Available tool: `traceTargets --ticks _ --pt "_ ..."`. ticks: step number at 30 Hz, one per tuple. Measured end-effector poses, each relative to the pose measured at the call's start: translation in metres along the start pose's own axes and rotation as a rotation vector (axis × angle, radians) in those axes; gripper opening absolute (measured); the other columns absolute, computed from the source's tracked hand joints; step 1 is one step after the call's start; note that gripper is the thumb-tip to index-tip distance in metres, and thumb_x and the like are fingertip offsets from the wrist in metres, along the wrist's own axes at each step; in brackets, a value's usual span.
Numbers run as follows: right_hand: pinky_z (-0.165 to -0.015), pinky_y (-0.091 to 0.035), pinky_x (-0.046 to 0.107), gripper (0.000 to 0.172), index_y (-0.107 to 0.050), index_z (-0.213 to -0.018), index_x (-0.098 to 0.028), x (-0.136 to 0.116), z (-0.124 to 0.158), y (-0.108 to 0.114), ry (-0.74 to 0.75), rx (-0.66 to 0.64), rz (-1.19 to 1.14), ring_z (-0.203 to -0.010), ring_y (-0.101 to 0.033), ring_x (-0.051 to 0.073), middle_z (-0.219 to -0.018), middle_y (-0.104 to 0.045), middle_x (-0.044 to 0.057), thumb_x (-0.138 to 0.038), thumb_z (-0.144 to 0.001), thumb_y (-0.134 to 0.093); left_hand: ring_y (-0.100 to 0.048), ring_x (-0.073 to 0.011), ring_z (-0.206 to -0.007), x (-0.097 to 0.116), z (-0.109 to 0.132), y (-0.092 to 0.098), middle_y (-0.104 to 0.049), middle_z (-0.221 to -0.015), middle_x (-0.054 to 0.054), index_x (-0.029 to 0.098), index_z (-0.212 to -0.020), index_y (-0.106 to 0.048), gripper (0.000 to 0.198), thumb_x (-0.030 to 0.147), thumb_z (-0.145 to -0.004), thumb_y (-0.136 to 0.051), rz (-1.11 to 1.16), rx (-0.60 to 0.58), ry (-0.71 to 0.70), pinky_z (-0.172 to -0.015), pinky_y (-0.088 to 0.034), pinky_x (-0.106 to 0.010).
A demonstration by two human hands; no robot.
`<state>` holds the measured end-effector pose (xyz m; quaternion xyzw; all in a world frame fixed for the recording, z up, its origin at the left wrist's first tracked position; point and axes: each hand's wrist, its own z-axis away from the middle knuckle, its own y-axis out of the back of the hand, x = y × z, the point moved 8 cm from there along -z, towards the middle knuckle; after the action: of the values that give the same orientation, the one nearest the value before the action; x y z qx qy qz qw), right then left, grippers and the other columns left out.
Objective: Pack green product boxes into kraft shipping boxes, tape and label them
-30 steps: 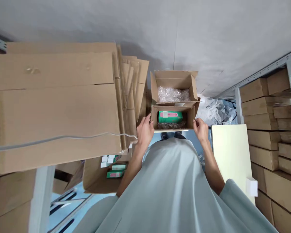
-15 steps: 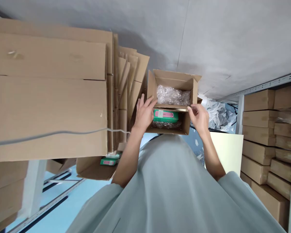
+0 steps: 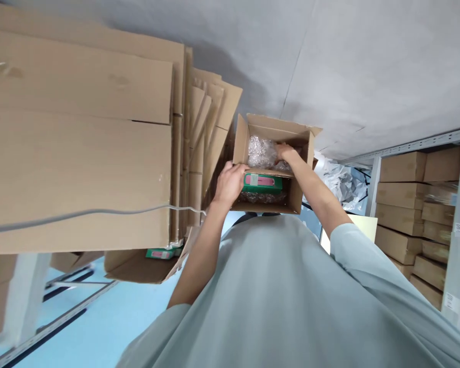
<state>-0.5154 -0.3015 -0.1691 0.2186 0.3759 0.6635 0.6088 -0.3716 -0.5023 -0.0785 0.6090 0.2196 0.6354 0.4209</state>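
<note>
An open cardboard box [image 3: 278, 124] with its flaps up holds clear bubble wrap [image 3: 261, 152]. My left hand [image 3: 230, 182] is closed on this box's near left corner, its fingers over the edge. Inside the same box, my right hand [image 3: 285, 152] has its fingers bent down into the wrap; the fingertips are hidden. Right below, nearer my body, a second open box [image 3: 296, 197] contains a green carton [image 3: 263, 182] with a pink panel, with more bubble wrap beside it.
Large flattened cardboard boxes [image 3: 80, 168] stand upright at left, with a grey cable [image 3: 99, 211] across them. Below them, an open box [image 3: 128, 268] holds green cartons [image 3: 163, 253]. White paper scraps [image 3: 339, 179] lie at right, near shelves of stacked boxes [image 3: 400, 194].
My right hand has left the near right edge of the upper box and reached inside, onto the bubble wrap. My left hand has closed on the box's corner. The view has shifted slightly.
</note>
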Motion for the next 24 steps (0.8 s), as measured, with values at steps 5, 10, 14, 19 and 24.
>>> traceTargets --ticks 5,10,14,19,24 --pt "-0.103 -0.056 0.04 0.071 -0.066 -0.152 -0.01 0.01 0.006 -0.014 -0.034 -0.108 0.142 -0.125 -0.075 0.031 -0.145 -0.073 0.028 -0.017 -0.086 -0.091 -0.058 -0.035 -0.131 0.001 0.001 0.001 -0.078 -0.128 -0.012 0.025 -0.129 -0.077 0.044 0.013 -0.104 -0.043 0.03 0.015 -0.009 -0.113 -0.053 -0.048" --pt "-0.108 -0.054 0.047 0.049 -0.072 -0.143 -0.008 0.003 0.015 0.004 -0.083 -0.041 0.204 -0.129 -0.074 0.034 -0.142 -0.073 0.031 -0.012 -0.095 -0.075 -0.057 -0.0363 -0.132 0.004 0.003 0.003 -0.078 -0.125 -0.014 0.023 -0.125 -0.078 0.04 0.016 -0.105 -0.044 0.05 0.039 -0.031 -0.113 -0.053 -0.05" --pt "-0.109 -0.055 0.051 0.052 -0.066 -0.151 -0.009 -0.002 0.048 0.033 -0.115 0.098 0.2 -0.131 -0.072 0.039 -0.141 -0.074 0.028 -0.015 -0.099 -0.068 -0.058 -0.0369 -0.131 0.007 0.003 0.004 -0.077 -0.122 -0.015 0.022 -0.124 -0.077 0.04 0.014 -0.103 -0.045 0.047 0.055 -0.053 -0.113 -0.054 -0.052" --pt "-0.103 -0.06 0.057 0.059 -0.05 -0.165 -0.022 -0.006 0.17 0.07 -0.023 0.499 -0.046 -0.122 -0.075 0.041 -0.144 -0.071 0.02 -0.034 -0.108 -0.057 -0.059 -0.0361 -0.134 0.009 0.003 0.002 -0.076 -0.127 -0.014 0.021 -0.129 -0.073 0.038 0.013 -0.101 -0.047 0.013 0.085 -0.079 -0.116 -0.054 -0.052" --pt "-0.103 -0.063 0.052 0.058 -0.052 -0.164 -0.032 -0.025 0.286 0.038 0.082 0.534 -0.234 -0.127 -0.073 0.039 -0.153 -0.067 0.012 -0.043 -0.107 -0.061 -0.059 -0.0354 -0.137 0.006 0.002 -0.002 -0.074 -0.133 -0.015 0.019 -0.131 -0.069 0.036 0.015 -0.102 -0.048 0.023 0.116 -0.06 -0.12 -0.052 -0.052"
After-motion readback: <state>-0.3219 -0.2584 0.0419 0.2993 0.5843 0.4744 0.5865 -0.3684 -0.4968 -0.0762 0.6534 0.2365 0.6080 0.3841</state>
